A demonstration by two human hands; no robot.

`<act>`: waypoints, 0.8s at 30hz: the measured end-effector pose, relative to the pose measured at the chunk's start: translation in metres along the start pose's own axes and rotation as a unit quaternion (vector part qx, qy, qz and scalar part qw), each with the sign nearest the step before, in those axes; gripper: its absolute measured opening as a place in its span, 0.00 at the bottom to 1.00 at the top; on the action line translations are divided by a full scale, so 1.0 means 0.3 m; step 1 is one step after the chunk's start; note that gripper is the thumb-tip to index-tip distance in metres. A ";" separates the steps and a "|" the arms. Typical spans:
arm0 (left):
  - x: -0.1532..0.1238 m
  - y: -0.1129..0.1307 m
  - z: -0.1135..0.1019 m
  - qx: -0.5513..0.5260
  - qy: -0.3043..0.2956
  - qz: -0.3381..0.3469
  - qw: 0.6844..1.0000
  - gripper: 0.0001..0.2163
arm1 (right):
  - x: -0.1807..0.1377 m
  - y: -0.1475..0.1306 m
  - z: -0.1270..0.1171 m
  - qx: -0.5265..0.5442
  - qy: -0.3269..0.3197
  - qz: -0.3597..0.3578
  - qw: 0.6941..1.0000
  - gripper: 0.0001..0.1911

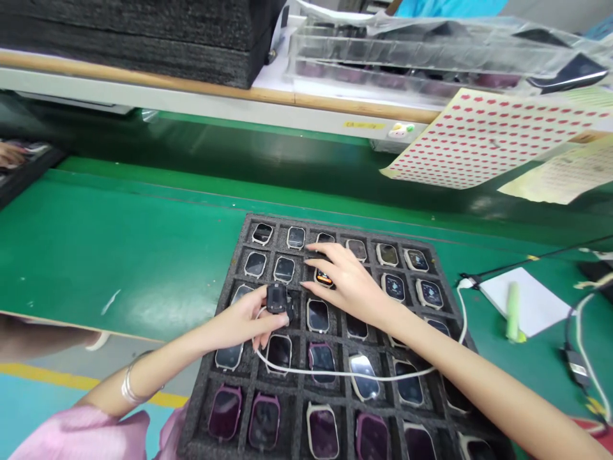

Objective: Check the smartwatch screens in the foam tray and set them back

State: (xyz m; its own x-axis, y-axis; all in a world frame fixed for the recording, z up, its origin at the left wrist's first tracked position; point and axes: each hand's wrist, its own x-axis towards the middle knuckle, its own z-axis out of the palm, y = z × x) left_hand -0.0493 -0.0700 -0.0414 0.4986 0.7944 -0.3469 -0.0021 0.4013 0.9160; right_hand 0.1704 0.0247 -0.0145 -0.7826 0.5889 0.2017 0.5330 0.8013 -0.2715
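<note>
In my left hand (261,319) is a small black block-shaped device (276,298), pinched between thumb and fingers. A white cable (330,372) loops from that hand across the tray, passing under my right forearm. My right hand (340,275) is open over the tray, fingers spread and pointing left, empty. Beneath its fingers lies a smartwatch with a lit orange display (324,277), partly covered. The dark foam tray (299,399) holds many watch bodies without straps in its square pockets. Some have pale frames, like this watch (318,316); others are purple, like this one (265,421).
A green worktop (119,255) lies under the tray. At right are white paper (539,306), a light-green pen-like item (513,313) and cables. The shelf above carries black foam (129,38) and clear plastic trays (407,51); a red-dotted sheet (479,140) hangs down. Another person's hand (12,155) shows far left.
</note>
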 end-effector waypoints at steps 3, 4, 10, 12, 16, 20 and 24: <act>0.013 -0.004 0.004 -0.019 0.005 0.000 1.000 0.18 | 0.087 -0.054 0.036 -0.019 -0.038 0.007 0.999 0.13; 0.016 -0.004 0.004 -0.027 0.007 0.002 1.000 0.18 | 0.110 -0.064 0.052 -0.025 -0.047 0.013 0.998 0.13; 0.017 -0.003 -0.005 -0.070 0.008 0.018 0.997 0.19 | 0.145 -0.041 0.064 -0.009 -0.029 0.028 0.999 0.16; 0.018 0.000 -0.008 -0.078 0.011 0.015 0.997 0.18 | 0.127 -0.039 0.035 0.033 0.031 0.040 0.998 0.15; 0.018 0.005 -0.015 -0.089 0.008 0.005 0.996 0.20 | 0.071 -0.093 0.000 0.134 0.078 0.017 0.988 0.15; 0.014 0.006 -0.018 -0.089 -0.002 0.004 0.996 0.23 | 0.038 -0.143 0.026 0.139 -0.002 -0.040 0.990 0.19; 0.011 0.004 -0.013 -0.066 0.008 0.022 0.998 0.18 | 0.039 -0.136 0.055 0.128 -0.014 -0.071 0.989 0.21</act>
State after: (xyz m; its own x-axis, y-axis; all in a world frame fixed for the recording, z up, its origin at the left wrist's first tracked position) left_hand -0.0510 -0.0652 -0.0423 0.4817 0.8194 -0.3108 -0.1386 0.4214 0.8962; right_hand 0.1342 -0.0029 -0.0166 -0.8544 0.4664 0.2290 0.3210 0.8204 -0.4732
